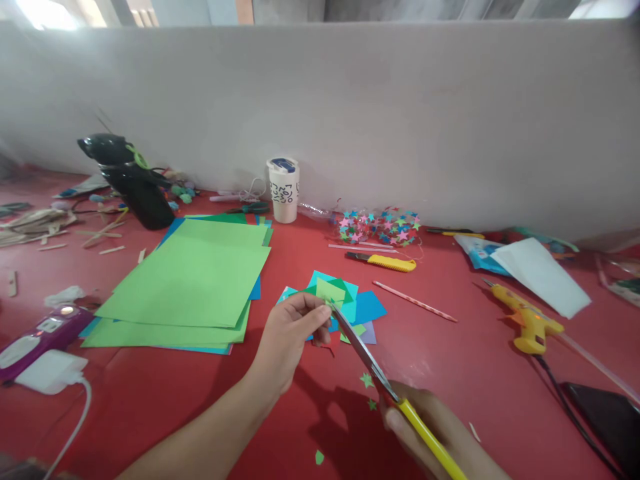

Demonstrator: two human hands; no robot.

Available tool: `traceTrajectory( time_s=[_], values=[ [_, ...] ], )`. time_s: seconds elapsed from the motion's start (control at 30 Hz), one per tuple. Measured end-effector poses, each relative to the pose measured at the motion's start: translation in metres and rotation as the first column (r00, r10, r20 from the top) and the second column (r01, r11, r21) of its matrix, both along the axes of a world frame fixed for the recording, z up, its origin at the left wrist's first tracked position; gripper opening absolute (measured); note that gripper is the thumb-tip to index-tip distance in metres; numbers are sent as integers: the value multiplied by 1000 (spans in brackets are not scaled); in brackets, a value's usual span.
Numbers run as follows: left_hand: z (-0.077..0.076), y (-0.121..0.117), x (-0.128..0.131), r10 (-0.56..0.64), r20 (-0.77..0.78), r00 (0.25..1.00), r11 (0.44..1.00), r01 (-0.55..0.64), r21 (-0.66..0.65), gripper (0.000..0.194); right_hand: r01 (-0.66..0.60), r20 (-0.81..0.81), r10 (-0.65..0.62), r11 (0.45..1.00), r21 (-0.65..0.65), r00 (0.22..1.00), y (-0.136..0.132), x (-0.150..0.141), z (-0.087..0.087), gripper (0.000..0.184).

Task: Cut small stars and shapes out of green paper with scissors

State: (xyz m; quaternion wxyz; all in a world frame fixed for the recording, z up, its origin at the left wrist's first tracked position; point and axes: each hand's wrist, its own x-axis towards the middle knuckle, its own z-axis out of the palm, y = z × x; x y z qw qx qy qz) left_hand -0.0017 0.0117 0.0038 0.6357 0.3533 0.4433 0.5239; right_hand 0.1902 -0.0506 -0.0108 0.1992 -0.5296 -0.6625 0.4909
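Note:
My left hand (295, 330) pinches a small piece of green paper (329, 301) between thumb and fingertips; most of the piece is hidden. In my right hand (425, 420) is a pair of scissors (367, 360) with yellow handles, the blade tips right at the green paper. Beneath and behind my left fingers lies a loose pile of coloured paper squares (370, 308) in blues and greens. Two small green paper stars (367, 380) rest on the table left of the scissors, and a green scrap (319, 457) lies nearer to me.
Green paper sheets (190, 273) are stacked at left, by a black bottle (137, 183) and a purple power strip (47, 340). Behind stand a white cup (285, 190), star garlands (375, 227) and a yellow cutter knife (385, 261). A yellow glue gun (527, 319) lies right, its cord trailing forward.

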Motion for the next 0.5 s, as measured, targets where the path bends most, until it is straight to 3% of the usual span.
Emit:
traceTrajectory(
  time_s=[0.5],
  values=[
    [1, 2, -1, -18, -36, 999, 1000, 18, 5, 15, 72, 43, -75, 995, 62, 996, -2, 0, -2, 57]
  ],
)
